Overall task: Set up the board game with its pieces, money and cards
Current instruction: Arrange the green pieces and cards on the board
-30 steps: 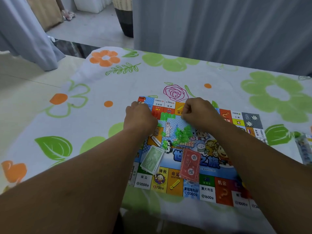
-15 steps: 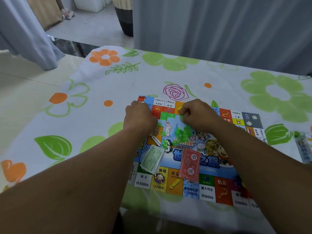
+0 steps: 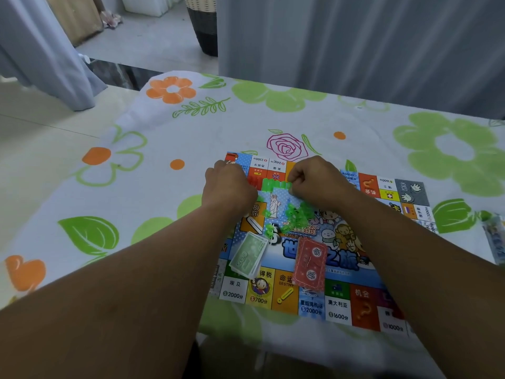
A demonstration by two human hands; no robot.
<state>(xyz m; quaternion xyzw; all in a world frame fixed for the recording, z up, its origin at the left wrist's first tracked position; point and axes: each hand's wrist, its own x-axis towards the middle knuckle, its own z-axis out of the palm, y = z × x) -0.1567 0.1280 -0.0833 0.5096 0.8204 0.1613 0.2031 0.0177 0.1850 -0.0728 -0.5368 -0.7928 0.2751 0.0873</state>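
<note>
left hand (image 3: 229, 187) | right hand (image 3: 318, 181) | both curled, seemingly pinching green strip (image 3: 274, 184) | over board (image 3: 338, 306)

Flat printed paper game board (image 3: 306, 305), smooth, faint sheen, translucent green plastic pieces (image 3: 296, 214), glossy, opaque green plastic strip (image 3: 274, 184), green paper banknotes (image 3: 248, 254) and red paper banknote (image 3: 311, 262), matt, white floral cloth (image 3: 191, 138) over the bench, soft, matt, lightly creased, grey fabric curtain (image 3: 355, 50), pale floor tiles (image 3: 32, 132), smooth.

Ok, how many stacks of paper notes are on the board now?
2. A green stack lies on the board's near-left area; a red stack lies just right of it, apart. The person's forearms may hide others.
</note>
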